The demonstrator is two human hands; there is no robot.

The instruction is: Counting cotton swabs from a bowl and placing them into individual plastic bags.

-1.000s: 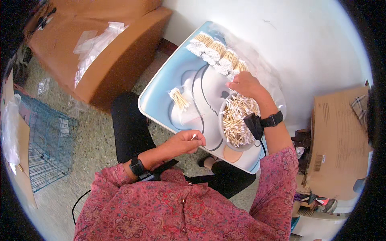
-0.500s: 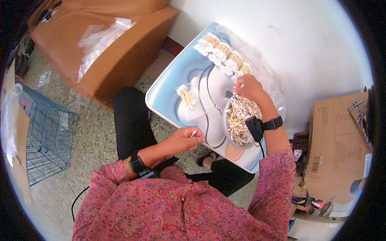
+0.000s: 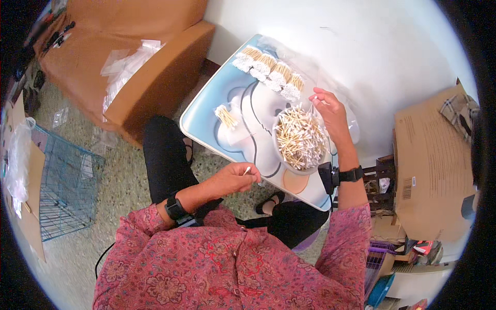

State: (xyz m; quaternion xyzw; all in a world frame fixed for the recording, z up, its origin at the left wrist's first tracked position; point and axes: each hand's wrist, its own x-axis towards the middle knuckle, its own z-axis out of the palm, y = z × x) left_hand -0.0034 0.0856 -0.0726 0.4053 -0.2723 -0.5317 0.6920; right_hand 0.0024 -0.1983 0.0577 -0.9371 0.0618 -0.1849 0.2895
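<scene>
Left hand (image 3: 235, 178) grip pinching swab (image 3: 247, 170); right hand (image 3: 328, 108) grip pinching swab, mostly hidden

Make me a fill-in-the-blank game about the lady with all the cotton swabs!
1. The loose cotton swabs are heaped in a round white ____.
2. The left hand pinches a few ____ between its fingertips.
3. The right hand is raised beyond the bowl, over a clear plastic ____.
4. Both wrists wear a ____ band.

Missing words: bowl; cotton swabs; bag; black
</scene>
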